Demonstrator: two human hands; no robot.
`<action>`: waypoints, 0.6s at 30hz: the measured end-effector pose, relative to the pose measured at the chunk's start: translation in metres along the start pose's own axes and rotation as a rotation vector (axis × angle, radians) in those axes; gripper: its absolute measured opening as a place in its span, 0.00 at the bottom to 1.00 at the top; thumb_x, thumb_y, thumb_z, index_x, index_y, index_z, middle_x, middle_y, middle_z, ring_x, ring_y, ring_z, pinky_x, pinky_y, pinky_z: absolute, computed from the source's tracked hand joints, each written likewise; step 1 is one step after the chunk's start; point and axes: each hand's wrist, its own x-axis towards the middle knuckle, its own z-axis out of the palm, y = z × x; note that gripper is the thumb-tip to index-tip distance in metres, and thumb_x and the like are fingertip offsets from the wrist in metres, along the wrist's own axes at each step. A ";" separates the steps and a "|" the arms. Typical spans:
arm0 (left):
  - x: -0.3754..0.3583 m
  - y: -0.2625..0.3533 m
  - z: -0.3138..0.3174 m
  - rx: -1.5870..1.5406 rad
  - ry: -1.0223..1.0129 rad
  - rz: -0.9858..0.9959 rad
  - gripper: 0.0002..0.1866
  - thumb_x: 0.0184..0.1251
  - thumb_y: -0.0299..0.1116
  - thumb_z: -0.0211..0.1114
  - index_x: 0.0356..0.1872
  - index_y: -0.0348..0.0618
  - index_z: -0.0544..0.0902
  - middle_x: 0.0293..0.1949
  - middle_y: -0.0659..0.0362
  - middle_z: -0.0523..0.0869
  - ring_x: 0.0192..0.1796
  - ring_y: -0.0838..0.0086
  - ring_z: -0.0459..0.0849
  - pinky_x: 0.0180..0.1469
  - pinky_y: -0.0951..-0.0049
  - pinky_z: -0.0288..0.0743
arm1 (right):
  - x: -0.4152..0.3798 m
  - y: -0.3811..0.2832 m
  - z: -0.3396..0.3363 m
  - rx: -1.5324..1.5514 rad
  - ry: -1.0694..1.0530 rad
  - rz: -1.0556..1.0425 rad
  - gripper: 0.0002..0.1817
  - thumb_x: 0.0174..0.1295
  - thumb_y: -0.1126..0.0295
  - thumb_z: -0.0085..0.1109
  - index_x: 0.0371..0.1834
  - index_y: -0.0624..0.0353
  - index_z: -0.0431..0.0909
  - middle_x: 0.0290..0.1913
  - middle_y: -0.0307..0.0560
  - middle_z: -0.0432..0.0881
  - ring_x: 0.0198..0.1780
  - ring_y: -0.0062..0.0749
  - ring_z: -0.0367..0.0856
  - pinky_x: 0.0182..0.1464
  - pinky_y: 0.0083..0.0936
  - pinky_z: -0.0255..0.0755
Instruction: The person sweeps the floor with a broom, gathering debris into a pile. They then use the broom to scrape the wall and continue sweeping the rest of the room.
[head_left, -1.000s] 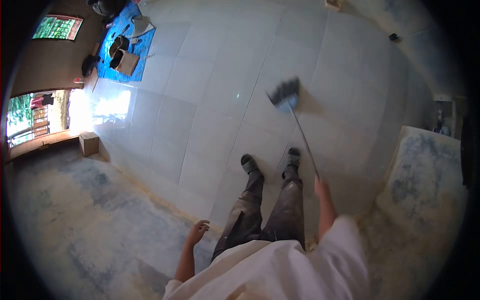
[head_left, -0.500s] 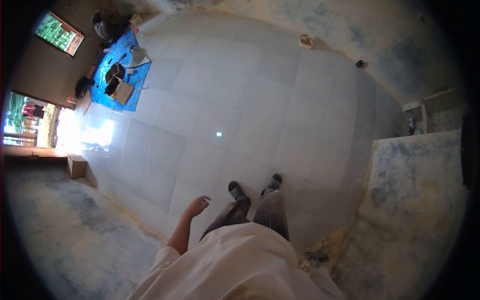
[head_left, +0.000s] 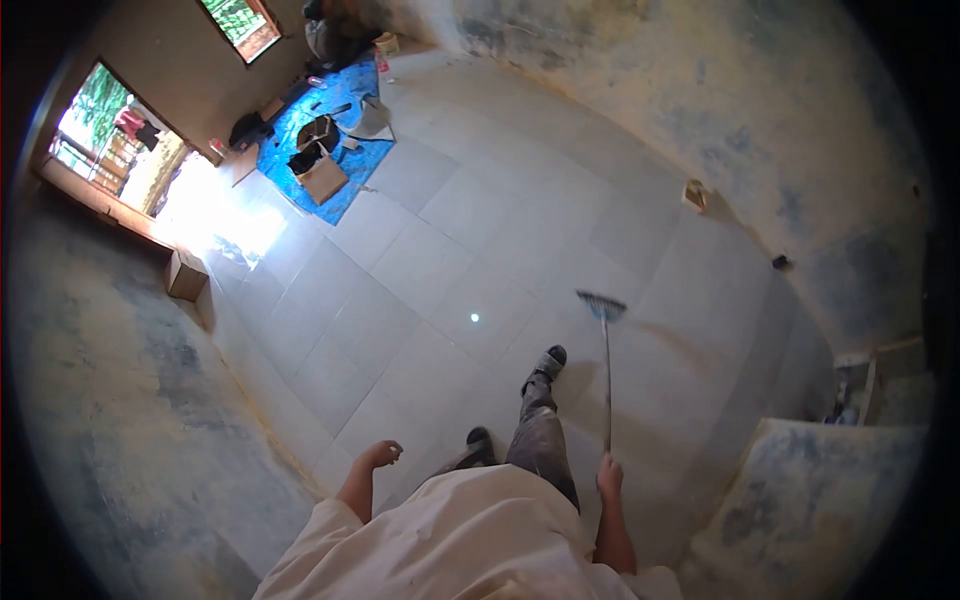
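On the right, my right hand (head_left: 609,475) is closed round the handle of a long broom (head_left: 607,380). The broom's bristled head (head_left: 602,304) points away from me over the tiled floor (head_left: 480,250). My left hand (head_left: 382,453) hangs loose at my left side with its fingers slightly bent and no object visible in it. Both hands are at the sides of my light shirt (head_left: 470,530). My right foot is in front of my left foot.
A blue tarp (head_left: 350,200) holds an open cardboard box (head_left: 323,180) and other items, with a person (head_left: 333,35) beyond it. Another box (head_left: 186,275) stands by the bright doorway. A small container (head_left: 695,195) sits near the right wall. Stained walls flank the floor.
My right hand and the broom have come into view on the right. My view has turned, and my right foot has stepped ahead of my left. The left hand still hangs at my side.
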 end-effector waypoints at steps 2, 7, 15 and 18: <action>-0.008 0.013 -0.016 -0.075 0.083 -0.019 0.17 0.56 0.31 0.56 0.47 0.42 0.79 0.36 0.53 0.85 0.34 0.70 0.83 0.37 0.70 0.77 | 0.105 -0.067 0.012 -0.033 0.034 -0.193 0.33 0.66 0.50 0.36 0.39 0.78 0.75 0.41 0.74 0.76 0.47 0.66 0.74 0.50 0.49 0.66; -0.040 0.090 -0.036 -0.282 0.427 -0.008 0.15 0.59 0.31 0.53 0.47 0.42 0.79 0.34 0.51 0.85 0.36 0.68 0.84 0.41 0.68 0.77 | 0.268 -0.307 -0.039 -0.283 -0.065 -0.190 0.28 0.67 0.50 0.35 0.47 0.66 0.75 0.49 0.63 0.77 0.52 0.58 0.75 0.53 0.46 0.69; -0.049 0.194 -0.029 -0.412 0.383 -0.059 0.16 0.62 0.31 0.52 0.49 0.41 0.78 0.37 0.51 0.85 0.38 0.68 0.84 0.44 0.68 0.76 | 0.386 -0.279 -0.042 -0.531 -0.208 -0.149 0.30 0.68 0.48 0.32 0.49 0.63 0.75 0.49 0.59 0.78 0.53 0.53 0.75 0.54 0.44 0.69; -0.035 0.203 -0.024 -0.382 0.345 -0.087 0.16 0.61 0.31 0.53 0.49 0.41 0.78 0.37 0.51 0.84 0.39 0.68 0.84 0.44 0.68 0.76 | 0.348 -0.125 -0.036 -0.559 -0.227 -0.237 0.30 0.68 0.48 0.32 0.52 0.64 0.73 0.50 0.62 0.77 0.52 0.57 0.74 0.55 0.47 0.67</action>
